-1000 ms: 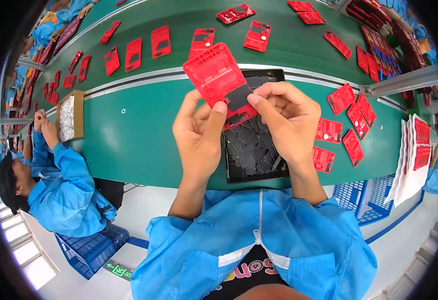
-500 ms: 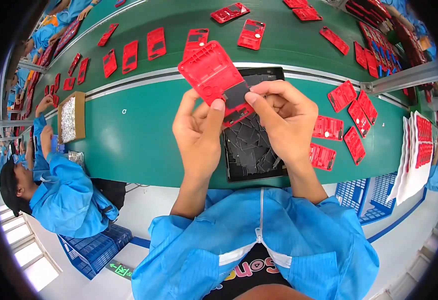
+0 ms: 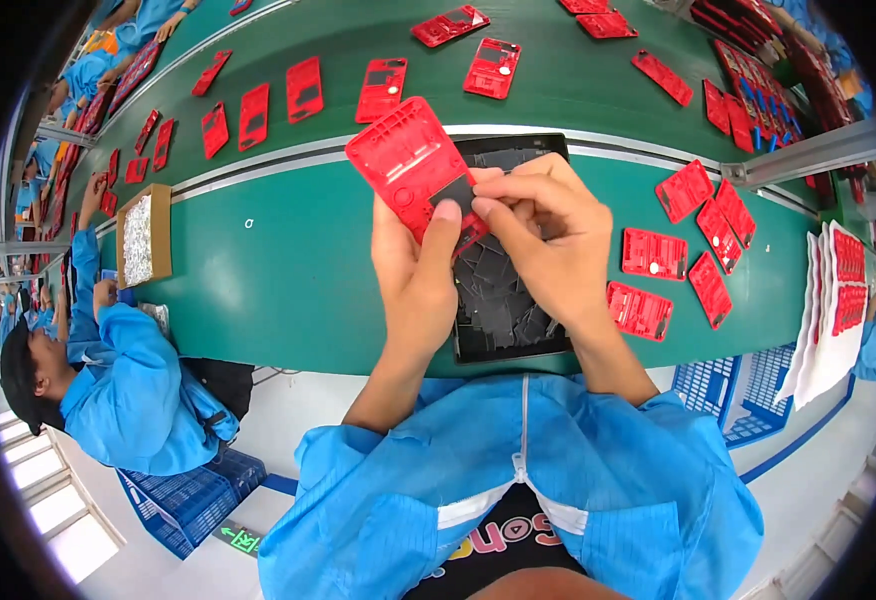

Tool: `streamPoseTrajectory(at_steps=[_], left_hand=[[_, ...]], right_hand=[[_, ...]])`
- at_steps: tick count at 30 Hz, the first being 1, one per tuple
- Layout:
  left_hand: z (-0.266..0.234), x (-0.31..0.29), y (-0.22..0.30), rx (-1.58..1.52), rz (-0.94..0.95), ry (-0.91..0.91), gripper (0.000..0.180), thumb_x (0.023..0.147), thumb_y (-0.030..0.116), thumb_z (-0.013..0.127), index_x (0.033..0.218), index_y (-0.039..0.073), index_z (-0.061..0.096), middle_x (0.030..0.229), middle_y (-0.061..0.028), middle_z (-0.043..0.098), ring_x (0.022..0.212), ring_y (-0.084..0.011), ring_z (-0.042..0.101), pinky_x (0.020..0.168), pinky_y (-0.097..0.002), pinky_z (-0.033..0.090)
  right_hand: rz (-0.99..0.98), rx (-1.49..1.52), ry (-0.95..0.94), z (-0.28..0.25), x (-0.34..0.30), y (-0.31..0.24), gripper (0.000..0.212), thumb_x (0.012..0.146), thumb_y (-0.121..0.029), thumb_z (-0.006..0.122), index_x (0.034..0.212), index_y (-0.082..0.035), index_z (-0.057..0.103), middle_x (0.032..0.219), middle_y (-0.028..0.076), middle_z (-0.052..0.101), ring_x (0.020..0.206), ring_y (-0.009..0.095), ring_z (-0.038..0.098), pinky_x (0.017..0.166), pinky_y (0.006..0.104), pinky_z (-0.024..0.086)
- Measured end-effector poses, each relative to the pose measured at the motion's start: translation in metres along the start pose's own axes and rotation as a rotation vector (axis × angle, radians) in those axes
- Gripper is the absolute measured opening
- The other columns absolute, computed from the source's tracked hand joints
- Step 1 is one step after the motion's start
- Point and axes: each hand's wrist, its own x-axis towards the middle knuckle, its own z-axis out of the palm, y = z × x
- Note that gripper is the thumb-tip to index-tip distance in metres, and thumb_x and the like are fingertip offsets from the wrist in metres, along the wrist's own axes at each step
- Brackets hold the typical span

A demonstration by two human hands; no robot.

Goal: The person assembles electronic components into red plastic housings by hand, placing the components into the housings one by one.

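Note:
A red plastic shell [image 3: 395, 152], its moulded inner side facing me, is held up over the table in my left hand [image 3: 420, 275]. The left thumb presses on its lower part and the fingers are behind it. A thin black pad [image 3: 448, 196] lies against the shell's lower half. At the pad's right edge, my right hand [image 3: 556, 240] has thumb and forefinger closed together on it. Under both hands stands a black tray [image 3: 508, 354] with a heap of loose black pads [image 3: 503, 300].
Several red shells [image 3: 655, 252] lie on the green table [image 3: 288, 290] at my right. Beyond a metal rail, more sit on a green belt [image 3: 568, 100]. At the left, a cardboard box [image 3: 160, 232] stands near a co-worker in blue [image 3: 123, 395]. Blue crates [image 3: 758, 395] stand lower right.
The shell has come slightly down and left, and the pad now lies flatter against it. My right hand has shifted left with it. Shells on the belt have slid left.

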Motion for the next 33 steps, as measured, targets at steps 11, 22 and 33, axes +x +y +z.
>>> streamPoseTrajectory(at_steps=[11,22,33], left_hand=[[0.007,0.008,-0.020,0.052,0.037,-0.021,0.016,0.100,0.005,0.060,0.113,-0.006,0.061,0.103,-0.0175,0.075,0.110,-0.0282,0.070,0.094,-0.0384,0.057],[0.000,0.051,-0.035,-0.039,-0.068,-0.073,0.034,0.098,0.006,0.065,0.127,-0.007,0.054,0.115,-0.0205,0.072,0.108,-0.0288,0.070,0.097,-0.0359,0.054],[-0.053,0.076,-0.028,0.196,-0.050,0.055,0.028,0.103,0.012,0.058,0.125,-0.004,0.055,0.108,-0.0216,0.073,0.100,-0.0265,0.072,0.090,-0.0358,0.054]], right_hand=[[0.296,0.200,-0.099,-0.007,0.002,-0.006,0.005,0.094,-0.002,0.070,0.093,0.003,0.070,0.079,-0.001,0.065,0.063,-0.001,0.051,0.053,0.0194,0.038],[0.145,-0.159,-0.030,-0.050,0.076,0.029,0.015,0.095,-0.012,0.069,0.090,0.002,0.073,0.072,-0.008,0.059,0.066,0.000,0.048,0.056,0.0206,0.037],[0.297,-0.688,-0.056,-0.164,0.160,0.129,0.025,0.085,-0.022,0.071,0.080,0.003,0.073,0.060,0.007,0.061,0.059,0.010,0.057,0.058,0.0298,0.045]])
